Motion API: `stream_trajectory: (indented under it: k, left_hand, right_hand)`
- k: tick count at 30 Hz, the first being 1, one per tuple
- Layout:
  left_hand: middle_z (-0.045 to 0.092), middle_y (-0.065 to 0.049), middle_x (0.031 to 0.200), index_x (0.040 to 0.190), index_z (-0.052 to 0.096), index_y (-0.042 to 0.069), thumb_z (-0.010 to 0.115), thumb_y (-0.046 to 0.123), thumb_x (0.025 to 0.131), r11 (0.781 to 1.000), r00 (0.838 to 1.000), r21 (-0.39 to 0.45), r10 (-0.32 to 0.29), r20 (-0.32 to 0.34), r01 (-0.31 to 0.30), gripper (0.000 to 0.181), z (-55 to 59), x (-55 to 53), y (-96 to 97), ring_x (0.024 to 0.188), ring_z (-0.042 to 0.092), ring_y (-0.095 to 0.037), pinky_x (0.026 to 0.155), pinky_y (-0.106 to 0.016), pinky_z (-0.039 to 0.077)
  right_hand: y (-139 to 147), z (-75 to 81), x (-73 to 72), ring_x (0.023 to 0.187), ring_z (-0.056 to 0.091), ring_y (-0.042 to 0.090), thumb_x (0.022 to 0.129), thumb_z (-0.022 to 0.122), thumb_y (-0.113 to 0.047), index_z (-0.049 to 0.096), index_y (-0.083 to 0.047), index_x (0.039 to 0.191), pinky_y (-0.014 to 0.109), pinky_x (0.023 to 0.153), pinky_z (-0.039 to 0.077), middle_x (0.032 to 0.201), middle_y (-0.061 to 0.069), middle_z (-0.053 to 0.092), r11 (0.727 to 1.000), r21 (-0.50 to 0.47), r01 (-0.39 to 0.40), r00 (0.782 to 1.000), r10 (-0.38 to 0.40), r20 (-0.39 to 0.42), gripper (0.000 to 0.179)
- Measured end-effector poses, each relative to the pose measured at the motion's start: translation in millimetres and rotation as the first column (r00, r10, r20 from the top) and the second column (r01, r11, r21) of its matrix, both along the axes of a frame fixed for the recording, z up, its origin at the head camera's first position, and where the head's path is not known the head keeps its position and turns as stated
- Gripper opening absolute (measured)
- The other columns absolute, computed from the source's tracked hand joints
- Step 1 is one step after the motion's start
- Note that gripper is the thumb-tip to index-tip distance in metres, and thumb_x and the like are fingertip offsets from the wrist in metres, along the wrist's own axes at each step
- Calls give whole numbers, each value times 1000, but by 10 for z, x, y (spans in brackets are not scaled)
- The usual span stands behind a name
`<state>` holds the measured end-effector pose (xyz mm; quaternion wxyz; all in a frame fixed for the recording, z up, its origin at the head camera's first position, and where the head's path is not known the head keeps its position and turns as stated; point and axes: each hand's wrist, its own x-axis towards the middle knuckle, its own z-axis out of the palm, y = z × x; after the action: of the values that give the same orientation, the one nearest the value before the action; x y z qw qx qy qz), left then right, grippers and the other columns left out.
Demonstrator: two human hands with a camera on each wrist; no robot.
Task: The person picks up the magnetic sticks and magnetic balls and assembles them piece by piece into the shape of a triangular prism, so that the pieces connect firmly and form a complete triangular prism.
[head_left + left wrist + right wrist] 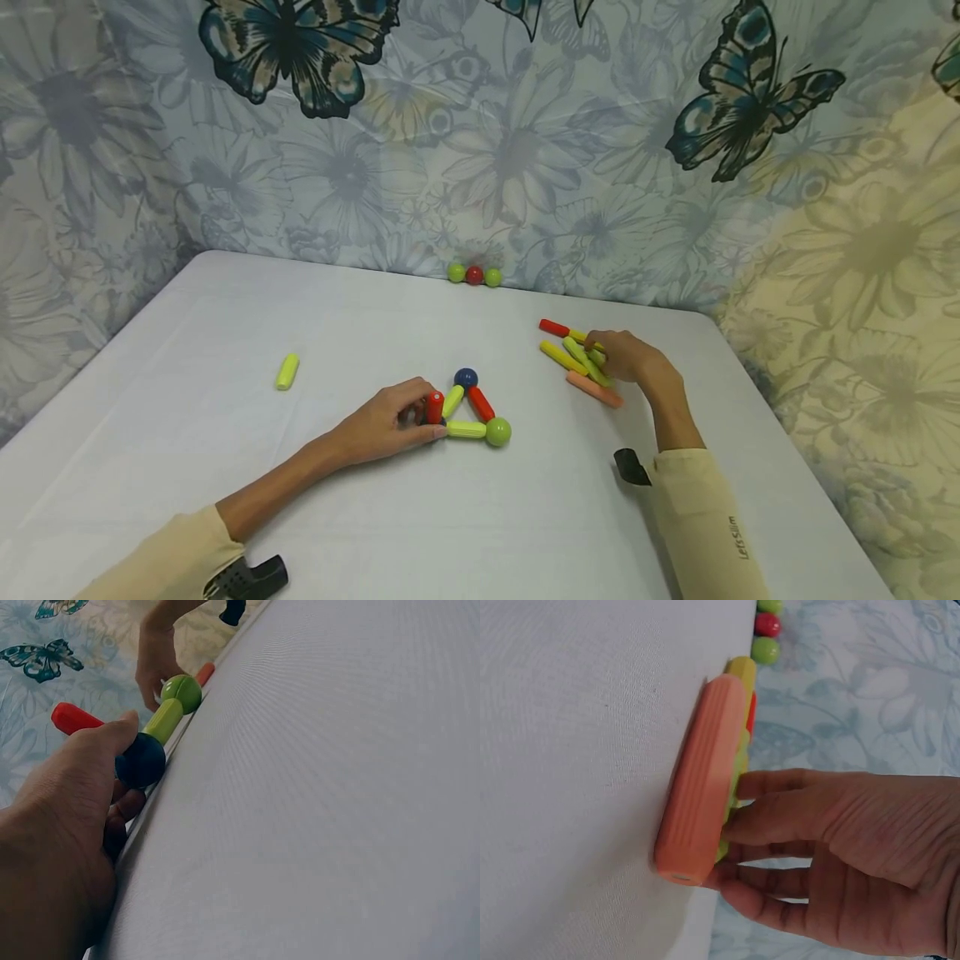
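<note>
A small triangle of magnetic-looking sticks and balls lies mid-table. Its far corner is a dark blue ball (466, 378), its right corner a green ball (498, 432). Two yellow-green sticks (466, 430) and a red stick (481, 403) form the sides. My left hand (390, 423) grips the near-left corner, a dark blue ball (141, 761), between thumb and fingers. Another red stick (435, 407) stands up from that ball. Over a loose pile at the right, my right hand (624, 355) touches light green sticks (577, 353); its fingertips are partly hidden behind an orange stick (701, 780).
Also in the pile are a yellow stick (561, 357) and a red stick (554, 327). One yellow-green stick (287, 372) lies alone at the left. Two green balls and a red ball (474, 275) sit at the table's back edge, against the patterned wall covering (517, 158).
</note>
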<state>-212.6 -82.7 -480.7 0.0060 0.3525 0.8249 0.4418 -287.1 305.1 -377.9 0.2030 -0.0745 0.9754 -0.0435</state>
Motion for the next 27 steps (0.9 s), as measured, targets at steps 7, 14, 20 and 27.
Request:
stream_trajectory:
  k: [7, 14, 20, 27]
  left_hand:
    - [58, 13, 94, 102, 61, 28, 78, 34, 94, 1000, 1000, -8, -3, -11, 3, 20, -15, -7, -20, 82, 55, -7, 72, -21, 45]
    - [58, 13, 95, 102, 61, 27, 80, 32, 93, 1000, 999, -1, -19, -28, 19, 21, -7, 0, -21, 83, 56, -6, 73, -21, 45]
    - [58, 12, 96, 98, 61, 27, 78, 29, 94, 999, 999, 12, -39, -30, 39, 18, -2, 4, -10, 84, 56, -6, 73, -21, 45]
    - [59, 12, 97, 97, 62, 26, 77, 31, 95, 999, 999, 12, -34, -38, 35, 16, 0, 5, -9, 85, 56, -5, 73, -22, 45]
  right_hand:
    - [10, 38, 14, 130, 56, 44, 99, 53, 2, 56, -3, 142, 63, 102, 49, 150, 30, 53, 999, 30, 16, 1000, -16, 10, 44]
    - [-49, 218, 87, 106, 66, 37, 93, 59, 4, 56, 3, 138, 49, 88, 57, 123, 28, 66, 984, -153, -94, 990, 76, -118, 45]
    - [-326, 307, 201, 104, 71, 28, 92, 66, 3, 56, -2, 116, 40, 91, 61, 114, 17, 66, 851, -418, -318, 948, 274, -162, 26]
    - [-761, 351, 387, 102, 74, 14, 94, 72, -5, 57, -11, 111, 29, 95, 59, 108, 3, 65, 773, -478, -417, 872, 489, 30, 23]
